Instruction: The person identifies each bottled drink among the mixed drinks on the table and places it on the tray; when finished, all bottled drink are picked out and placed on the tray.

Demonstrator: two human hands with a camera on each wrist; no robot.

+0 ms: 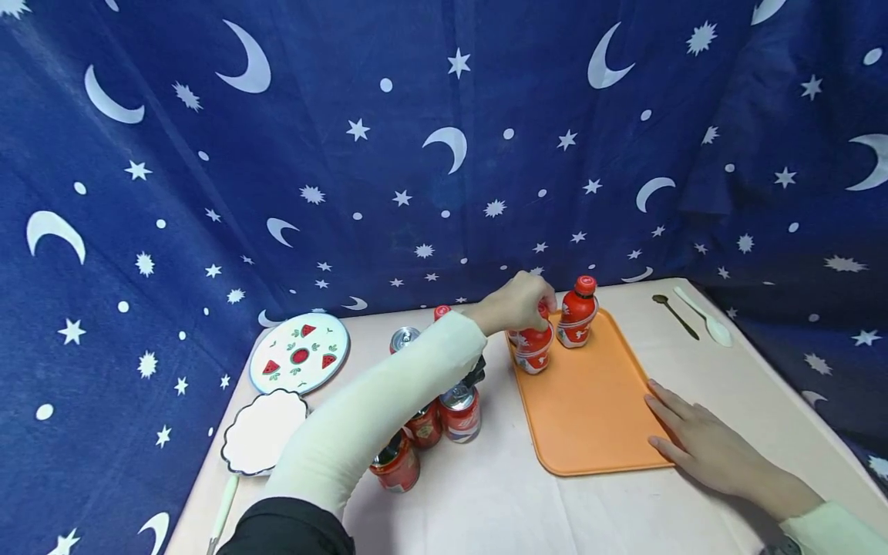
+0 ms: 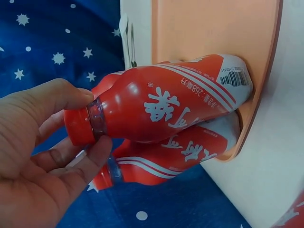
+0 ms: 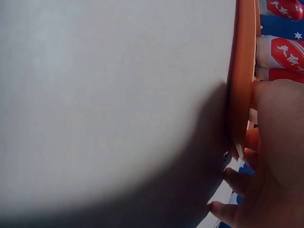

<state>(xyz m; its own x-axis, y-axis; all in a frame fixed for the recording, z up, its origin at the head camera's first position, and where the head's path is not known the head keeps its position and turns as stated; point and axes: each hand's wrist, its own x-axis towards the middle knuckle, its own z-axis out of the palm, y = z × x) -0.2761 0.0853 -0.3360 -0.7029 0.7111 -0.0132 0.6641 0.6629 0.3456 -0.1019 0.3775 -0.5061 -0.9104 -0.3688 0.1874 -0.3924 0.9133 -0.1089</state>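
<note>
My left hand [image 1: 516,301] pinches a red plastic cola bottle [image 2: 171,102] at the neck, just under its red cap. The bottle stands near the back left corner of an orange tray [image 1: 590,416]. A second red bottle [image 2: 199,149] is right beside it, mostly hidden behind my hand in the head view. To their right, another red bottle [image 1: 577,316] stands upright at the tray's back edge. My right hand [image 1: 708,447] rests with extended fingers on the tray's right edge near the front corner.
Left of the tray stand several red drink cans [image 1: 460,416], partly covered by my left sleeve [image 1: 375,416]. Farther left lie a watermelon-patterned round plate [image 1: 298,378] and a scalloped white dish [image 1: 264,432]. A dark spoon [image 1: 676,317] and a white spoon [image 1: 704,317] lie back right.
</note>
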